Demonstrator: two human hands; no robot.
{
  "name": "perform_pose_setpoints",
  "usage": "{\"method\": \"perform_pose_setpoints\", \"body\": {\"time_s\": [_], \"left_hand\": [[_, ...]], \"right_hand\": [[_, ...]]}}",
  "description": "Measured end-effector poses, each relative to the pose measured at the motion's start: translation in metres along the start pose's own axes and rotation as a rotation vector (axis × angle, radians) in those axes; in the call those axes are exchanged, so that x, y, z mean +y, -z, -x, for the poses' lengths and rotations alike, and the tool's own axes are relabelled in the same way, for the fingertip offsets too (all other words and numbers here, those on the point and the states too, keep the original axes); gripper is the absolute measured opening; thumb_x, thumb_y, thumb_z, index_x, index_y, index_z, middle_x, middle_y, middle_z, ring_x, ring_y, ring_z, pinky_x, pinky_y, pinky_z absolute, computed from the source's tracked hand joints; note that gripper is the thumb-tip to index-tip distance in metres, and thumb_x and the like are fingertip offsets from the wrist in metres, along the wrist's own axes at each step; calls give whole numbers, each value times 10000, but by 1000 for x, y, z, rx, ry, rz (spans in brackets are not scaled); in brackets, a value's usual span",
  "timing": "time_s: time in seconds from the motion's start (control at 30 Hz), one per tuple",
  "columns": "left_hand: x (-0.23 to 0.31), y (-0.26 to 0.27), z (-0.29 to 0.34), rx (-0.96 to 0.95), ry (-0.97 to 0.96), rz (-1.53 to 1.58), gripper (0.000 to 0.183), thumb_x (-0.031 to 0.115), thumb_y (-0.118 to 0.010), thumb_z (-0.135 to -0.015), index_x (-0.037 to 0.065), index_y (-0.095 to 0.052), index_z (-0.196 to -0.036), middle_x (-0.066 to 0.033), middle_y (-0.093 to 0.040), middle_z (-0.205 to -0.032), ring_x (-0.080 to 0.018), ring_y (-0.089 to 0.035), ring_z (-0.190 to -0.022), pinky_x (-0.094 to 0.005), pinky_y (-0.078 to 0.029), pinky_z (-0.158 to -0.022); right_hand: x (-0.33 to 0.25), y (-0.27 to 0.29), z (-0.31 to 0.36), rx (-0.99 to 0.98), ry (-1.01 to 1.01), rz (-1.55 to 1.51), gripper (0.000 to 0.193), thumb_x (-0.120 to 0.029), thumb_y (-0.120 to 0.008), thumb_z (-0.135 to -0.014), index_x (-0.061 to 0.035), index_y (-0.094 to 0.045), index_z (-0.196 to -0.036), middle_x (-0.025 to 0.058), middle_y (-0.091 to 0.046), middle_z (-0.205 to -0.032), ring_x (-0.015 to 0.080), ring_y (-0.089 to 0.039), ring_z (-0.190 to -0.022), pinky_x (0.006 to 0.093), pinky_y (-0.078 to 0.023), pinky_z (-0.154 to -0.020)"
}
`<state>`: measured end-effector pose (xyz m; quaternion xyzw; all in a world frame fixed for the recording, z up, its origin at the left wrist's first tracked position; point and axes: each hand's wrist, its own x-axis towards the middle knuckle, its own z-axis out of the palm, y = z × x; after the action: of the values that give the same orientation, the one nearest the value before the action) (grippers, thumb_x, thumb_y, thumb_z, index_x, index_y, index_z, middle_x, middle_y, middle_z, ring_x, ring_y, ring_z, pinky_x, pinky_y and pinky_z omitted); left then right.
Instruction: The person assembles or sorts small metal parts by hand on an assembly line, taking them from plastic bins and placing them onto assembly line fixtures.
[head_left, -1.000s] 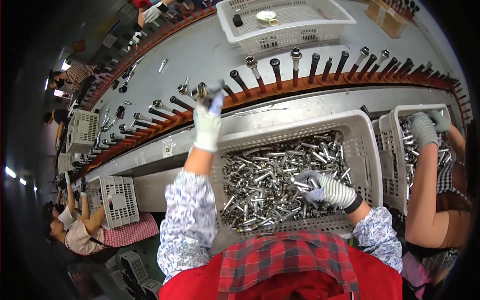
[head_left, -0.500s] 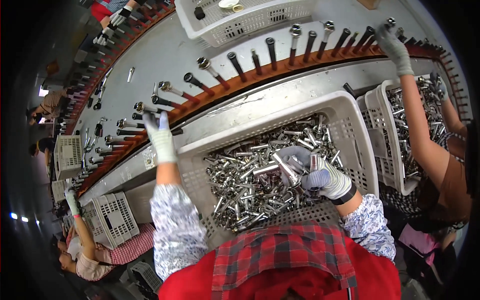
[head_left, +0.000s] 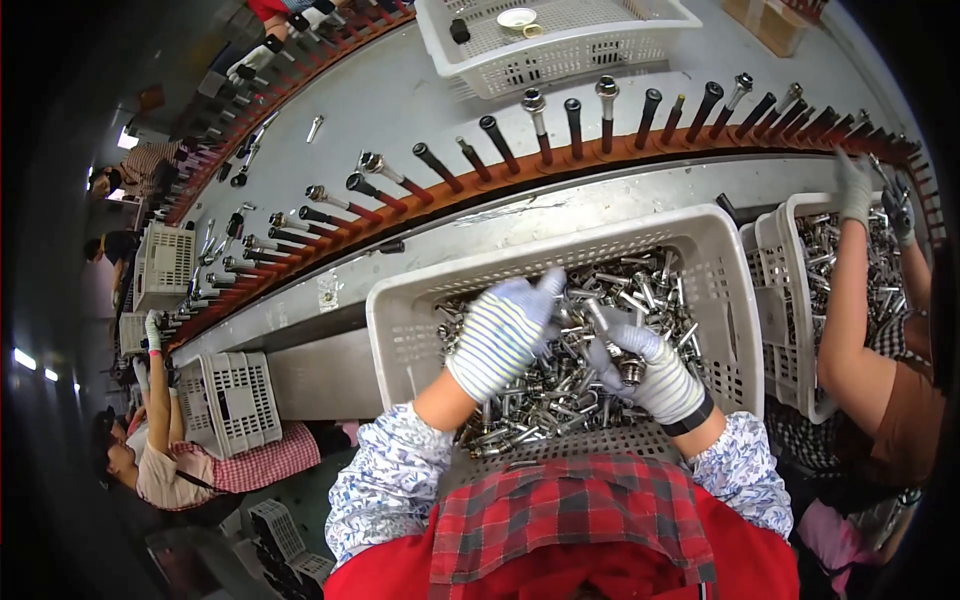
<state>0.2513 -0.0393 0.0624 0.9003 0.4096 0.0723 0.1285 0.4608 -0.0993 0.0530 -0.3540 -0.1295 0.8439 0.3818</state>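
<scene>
My left hand (head_left: 503, 336), in a striped grey-and-white glove, is over the left part of a white plastic basket (head_left: 400, 360). One finger or the thumb stretches out, the others are blurred, and no part shows in it. My right hand (head_left: 660, 378), gloved alike with a dark wristband, is closed on shiny chrome tubular fittings. One fitting's ribbed, flared end (head_left: 631, 371) shows below the fingers; a slim chrome tube (head_left: 597, 314) pokes out above. Beneath both hands lies a heap of similar loose chrome fittings (head_left: 545, 392).
Beyond the basket curves an orange-brown rail (head_left: 420, 203) with upright pegs bearing chrome fittings and black sleeves. Another white basket (head_left: 510, 66) stands on the metal table behind it. At right, a co-worker's gloved hand (head_left: 853, 187) is near the rail, above another basket (head_left: 790, 300) of fittings.
My left hand has left the rail pegs and come right and back over the basket, near my right hand. The right hand stays over the heap. The view has shifted slightly.
</scene>
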Motion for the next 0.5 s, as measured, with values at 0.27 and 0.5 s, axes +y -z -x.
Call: {"method": "perform_pose_setpoints", "body": {"time_s": [0.27, 0.5], "left_hand": [[-163, 30, -46, 1023, 412, 988, 210, 64, -588, -890, 4, -582, -1091, -102, -639, -1064, -188, -610, -965, -303, -472, -902], [-227, 37, -25, 905, 544, 729, 181, 87, -653, -855, 1, -626, -1012, -86, -676, -926, -161, -632, -865, -296, -488, -836]], "right_hand": [[-3, 10, -13, 152, 153, 53, 457, -306, -611, -838, -12, -512, -1173, 23, -564, -748, 101, -507, -576, 210, -381, -504], [-2, 14, -21, 219, 147, 4, 409, -281, -644, -823, -28, -543, -1129, 33, -582, -771, 113, -538, -565, 210, -397, -474]]}}
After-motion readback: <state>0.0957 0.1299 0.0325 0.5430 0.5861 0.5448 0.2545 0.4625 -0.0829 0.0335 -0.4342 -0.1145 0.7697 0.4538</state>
